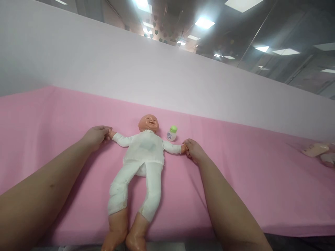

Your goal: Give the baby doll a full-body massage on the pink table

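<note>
A baby doll [145,150] with a white cloth body lies on its back, head away from me and feet at the near edge. Its arms are stretched out to both sides. My left hand [96,137] is closed round the doll's hand on the left. On the other side, the fingers of my right hand [194,150] pinch the doll's other hand. Just above that doll arm, near the head, stands a small bottle [172,134] with a green cap and a printed label. Neither of my hands touches it.
Pink cloth [248,181] covers the long table, whose near edge runs along the bottom. A white wall [146,73] rises behind it, with glass above. At the far right lie a beige item [315,150] and part of what looks like another doll [328,159].
</note>
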A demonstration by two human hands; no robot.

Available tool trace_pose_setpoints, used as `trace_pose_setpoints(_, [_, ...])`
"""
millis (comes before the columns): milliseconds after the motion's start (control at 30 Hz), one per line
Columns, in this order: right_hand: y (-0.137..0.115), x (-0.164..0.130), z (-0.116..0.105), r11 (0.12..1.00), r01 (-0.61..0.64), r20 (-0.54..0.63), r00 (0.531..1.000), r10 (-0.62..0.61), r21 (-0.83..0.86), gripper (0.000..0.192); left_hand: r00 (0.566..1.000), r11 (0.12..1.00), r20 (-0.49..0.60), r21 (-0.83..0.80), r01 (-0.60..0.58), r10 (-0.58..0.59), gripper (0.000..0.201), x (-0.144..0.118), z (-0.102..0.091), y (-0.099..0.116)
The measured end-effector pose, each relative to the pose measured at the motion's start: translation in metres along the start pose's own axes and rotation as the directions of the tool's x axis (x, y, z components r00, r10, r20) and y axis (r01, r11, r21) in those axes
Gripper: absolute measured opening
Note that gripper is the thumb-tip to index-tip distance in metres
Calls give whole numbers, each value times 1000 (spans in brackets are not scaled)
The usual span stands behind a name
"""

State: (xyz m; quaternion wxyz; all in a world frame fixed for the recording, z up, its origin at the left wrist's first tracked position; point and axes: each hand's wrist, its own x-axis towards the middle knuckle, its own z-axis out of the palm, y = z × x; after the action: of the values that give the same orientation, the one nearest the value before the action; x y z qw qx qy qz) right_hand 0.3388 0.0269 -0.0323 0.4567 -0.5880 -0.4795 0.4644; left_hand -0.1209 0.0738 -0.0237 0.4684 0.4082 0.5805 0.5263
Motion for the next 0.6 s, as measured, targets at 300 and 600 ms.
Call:
trace_pose_setpoints(300, [-2, -4, -12, 989, -19, 72, 997, 8, 149, 32, 998, 995, 63, -99, 8, -2, 27, -2, -2, 2])
trace_pose_setpoints(600, [-5, -8, -7, 1000, -19, 126, 992, 21, -17, 40, 996, 998, 76, 23, -58, 56, 24, 0, -4, -2])
